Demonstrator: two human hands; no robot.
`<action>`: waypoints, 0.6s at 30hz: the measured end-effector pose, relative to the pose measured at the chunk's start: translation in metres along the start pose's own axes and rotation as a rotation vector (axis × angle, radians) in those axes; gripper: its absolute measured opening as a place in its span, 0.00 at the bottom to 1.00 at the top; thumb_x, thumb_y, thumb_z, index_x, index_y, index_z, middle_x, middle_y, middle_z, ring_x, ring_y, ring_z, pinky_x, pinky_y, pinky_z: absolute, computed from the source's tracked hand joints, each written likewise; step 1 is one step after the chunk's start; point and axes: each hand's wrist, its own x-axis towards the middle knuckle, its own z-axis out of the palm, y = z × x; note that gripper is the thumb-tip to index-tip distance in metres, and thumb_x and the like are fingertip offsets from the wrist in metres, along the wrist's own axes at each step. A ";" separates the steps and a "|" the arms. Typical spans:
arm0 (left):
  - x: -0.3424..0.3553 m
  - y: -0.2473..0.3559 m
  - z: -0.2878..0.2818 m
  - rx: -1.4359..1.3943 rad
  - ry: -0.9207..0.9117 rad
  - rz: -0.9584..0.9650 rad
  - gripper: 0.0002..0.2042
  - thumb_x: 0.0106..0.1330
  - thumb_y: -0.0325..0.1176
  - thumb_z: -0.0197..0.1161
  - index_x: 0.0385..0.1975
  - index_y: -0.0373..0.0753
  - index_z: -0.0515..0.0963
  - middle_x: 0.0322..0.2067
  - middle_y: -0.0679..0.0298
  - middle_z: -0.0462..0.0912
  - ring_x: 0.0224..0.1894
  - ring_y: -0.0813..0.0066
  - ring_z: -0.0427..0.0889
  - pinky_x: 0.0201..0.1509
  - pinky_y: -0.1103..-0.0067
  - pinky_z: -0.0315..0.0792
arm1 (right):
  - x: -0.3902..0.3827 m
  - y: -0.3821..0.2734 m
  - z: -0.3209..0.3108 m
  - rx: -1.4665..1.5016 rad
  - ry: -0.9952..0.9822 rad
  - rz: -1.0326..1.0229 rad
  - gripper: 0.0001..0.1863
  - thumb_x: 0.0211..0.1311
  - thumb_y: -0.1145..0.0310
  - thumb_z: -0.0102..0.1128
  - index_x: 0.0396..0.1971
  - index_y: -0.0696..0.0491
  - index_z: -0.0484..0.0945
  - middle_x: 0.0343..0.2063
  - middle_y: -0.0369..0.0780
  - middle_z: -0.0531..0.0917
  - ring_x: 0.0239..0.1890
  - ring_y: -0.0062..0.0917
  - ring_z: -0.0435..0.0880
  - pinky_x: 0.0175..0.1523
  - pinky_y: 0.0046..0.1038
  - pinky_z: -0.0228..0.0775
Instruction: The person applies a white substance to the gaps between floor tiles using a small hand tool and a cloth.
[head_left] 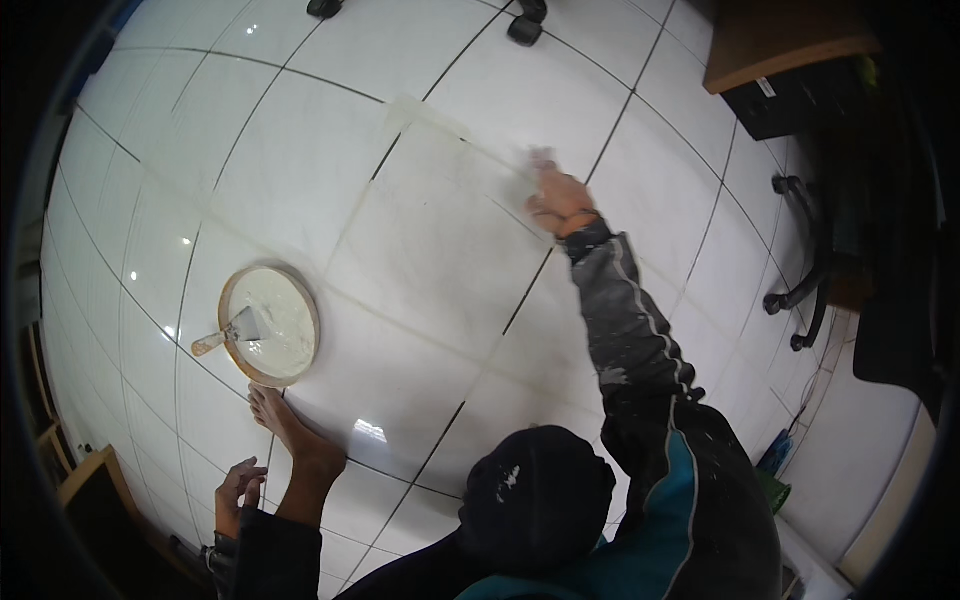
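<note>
right hand [562, 197] is blurry over white tiles [430, 220], can't tell its grip | left hand [240, 485] hangs loose, empty | scraper [237, 329] rests on paste bowl [316, 320]

Middle tiles [420, 240] passable; tub [316, 325], foot [290, 425] obstruct left.

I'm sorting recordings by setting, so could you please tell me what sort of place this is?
Probably an office or similar indoor room: a white tiled floor, a wheeled chair base at right, and what looks like a wooden desk.
</note>
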 end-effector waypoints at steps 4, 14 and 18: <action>-0.001 -0.022 -0.022 0.068 -0.040 -0.017 0.17 0.67 0.36 0.52 0.49 0.29 0.70 0.36 0.54 0.81 0.37 0.68 0.79 0.45 0.75 0.72 | 0.015 -0.002 0.005 -0.067 -0.041 0.080 0.37 0.48 0.67 0.54 0.62 0.56 0.56 0.39 0.49 0.74 0.39 0.38 0.78 0.42 0.38 0.73; 0.119 0.005 -0.132 0.223 0.310 0.389 0.12 0.66 0.33 0.51 0.34 0.27 0.74 0.29 0.52 0.80 0.40 0.61 0.79 0.51 0.69 0.68 | 0.222 -0.257 0.083 0.099 0.224 -0.173 0.19 0.45 0.61 0.51 0.34 0.60 0.76 0.24 0.45 0.79 0.27 0.37 0.79 0.34 0.36 0.73; 0.221 -0.026 -0.183 0.121 0.551 0.406 0.14 0.68 0.33 0.51 0.45 0.29 0.74 0.30 0.58 0.80 0.36 0.73 0.78 0.46 0.77 0.70 | 0.194 -0.347 0.070 0.159 0.072 -0.263 0.20 0.53 0.60 0.47 0.42 0.58 0.73 0.32 0.48 0.80 0.33 0.41 0.80 0.40 0.37 0.72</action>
